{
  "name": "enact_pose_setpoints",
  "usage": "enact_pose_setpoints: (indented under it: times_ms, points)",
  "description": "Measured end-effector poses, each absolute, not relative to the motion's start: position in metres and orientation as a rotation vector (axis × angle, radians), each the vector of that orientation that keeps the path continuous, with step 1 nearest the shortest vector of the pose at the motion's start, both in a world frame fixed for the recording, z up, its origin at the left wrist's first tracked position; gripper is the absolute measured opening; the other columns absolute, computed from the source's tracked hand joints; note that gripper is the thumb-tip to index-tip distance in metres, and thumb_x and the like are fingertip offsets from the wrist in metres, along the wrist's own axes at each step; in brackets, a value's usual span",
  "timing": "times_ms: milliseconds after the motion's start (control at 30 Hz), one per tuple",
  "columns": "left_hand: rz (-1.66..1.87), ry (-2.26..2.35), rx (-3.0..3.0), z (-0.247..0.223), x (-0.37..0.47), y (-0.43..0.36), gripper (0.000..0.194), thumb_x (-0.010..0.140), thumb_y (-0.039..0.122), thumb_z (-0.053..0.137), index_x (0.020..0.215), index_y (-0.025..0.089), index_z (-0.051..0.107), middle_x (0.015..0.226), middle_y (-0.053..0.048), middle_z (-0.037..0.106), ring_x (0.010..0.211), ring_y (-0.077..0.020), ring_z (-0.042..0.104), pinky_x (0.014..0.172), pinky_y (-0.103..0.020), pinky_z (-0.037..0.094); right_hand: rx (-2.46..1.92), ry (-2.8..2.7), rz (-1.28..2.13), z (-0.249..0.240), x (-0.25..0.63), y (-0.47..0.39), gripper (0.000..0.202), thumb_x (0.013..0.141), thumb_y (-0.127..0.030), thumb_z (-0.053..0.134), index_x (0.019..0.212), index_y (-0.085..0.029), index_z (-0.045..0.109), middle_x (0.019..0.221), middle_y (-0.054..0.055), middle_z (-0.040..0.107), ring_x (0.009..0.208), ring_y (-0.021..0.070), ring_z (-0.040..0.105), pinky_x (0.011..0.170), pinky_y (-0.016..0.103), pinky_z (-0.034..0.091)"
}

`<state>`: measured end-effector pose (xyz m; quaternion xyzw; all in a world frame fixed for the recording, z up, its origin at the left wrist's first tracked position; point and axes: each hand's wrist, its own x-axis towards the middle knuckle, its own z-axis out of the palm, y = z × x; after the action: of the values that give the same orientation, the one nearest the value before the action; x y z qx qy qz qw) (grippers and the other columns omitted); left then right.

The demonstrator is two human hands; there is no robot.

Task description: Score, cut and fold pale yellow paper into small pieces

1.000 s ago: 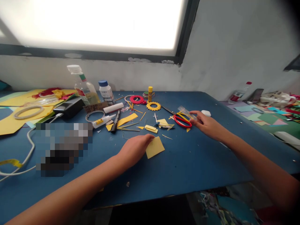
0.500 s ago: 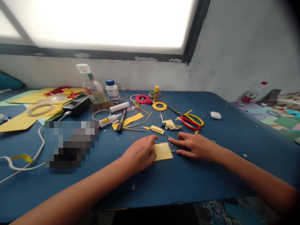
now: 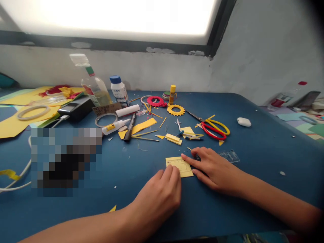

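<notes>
A small yellow paper piece point(image 3: 187, 172) lies on the blue table under a clear plastic ruler point(image 3: 231, 156), which runs beneath my right hand and shows beyond it. My left hand point(image 3: 162, 189) has its fingers bunched together, tips down on the paper's left part; whatever they pinch is hidden. With fingers spread, my right hand point(image 3: 215, 168) rests over the ruler, its index fingertip on the paper and its thumb by the right edge. A thin pale stick point(image 3: 189, 148) pokes out by its bent middle finger; whether it is held I cannot tell.
Beyond my hands lie scissors point(image 3: 212, 128), folded yellow paper point(image 3: 173, 138), a black marker point(image 3: 130, 127), a glue bottle point(image 3: 115, 127) and yellow scraps. A glue stick point(image 3: 172, 94), toothed yellow ring point(image 3: 176, 110) and bottles point(image 3: 118, 91) stand or lie farther back. A white case point(image 3: 244, 122) is at right.
My left hand has shifted from the paper's left edge onto its front part, fingers now bunched. The ruler now lies across the paper. My right hand stays spread beside it. The view has shifted slightly.
</notes>
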<state>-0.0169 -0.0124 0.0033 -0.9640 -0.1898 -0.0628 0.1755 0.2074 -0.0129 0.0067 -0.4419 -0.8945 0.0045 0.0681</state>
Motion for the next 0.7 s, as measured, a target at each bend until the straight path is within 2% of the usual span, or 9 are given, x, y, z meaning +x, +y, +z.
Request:
enact_pose_setpoints:
  times_ms: [167,400,700]
  points:
    - [-0.311,-0.555,-2.683,0.000,-0.019,-0.015,0.039,0.082,0.004,0.038,0.114,0.002,0.061,0.116,-0.017,0.063,0.102,-0.0280,0.061,0.075,-0.033,0.054,-1.259,-2.648,0.070,0.004,0.213,-0.013,0.042,0.091,-0.025,0.043,0.130,-0.011,0.052,0.109,0.019,0.058,0.098,0.0282,0.055,0.084,0.047,0.048]
    - [-0.406,-0.581,-2.699,0.000,-0.019,-0.014,0.040,0.081,0.004,0.037,0.111,0.004,0.063,0.110,-0.017,0.066,0.097,-0.0274,0.064,0.073,-0.032,0.054,-1.165,-2.603,0.365,0.010,0.237,-0.008,0.031,0.091,-0.022,0.048,0.118,-0.024,0.062,0.116,0.010,0.060,0.105,0.0192,0.058,0.089,0.034,0.050]
    - [-0.384,-0.578,-2.744,0.002,-0.022,-0.012,0.041,0.084,0.004,0.032,0.113,0.005,0.062,0.111,-0.017,0.066,0.098,-0.0266,0.063,0.072,-0.032,0.053,-1.099,-2.608,0.309,0.008,0.239,-0.006,0.033,0.090,-0.019,0.048,0.120,-0.023,0.061,0.116,0.010,0.062,0.105,0.0200,0.059,0.087,0.034,0.052]
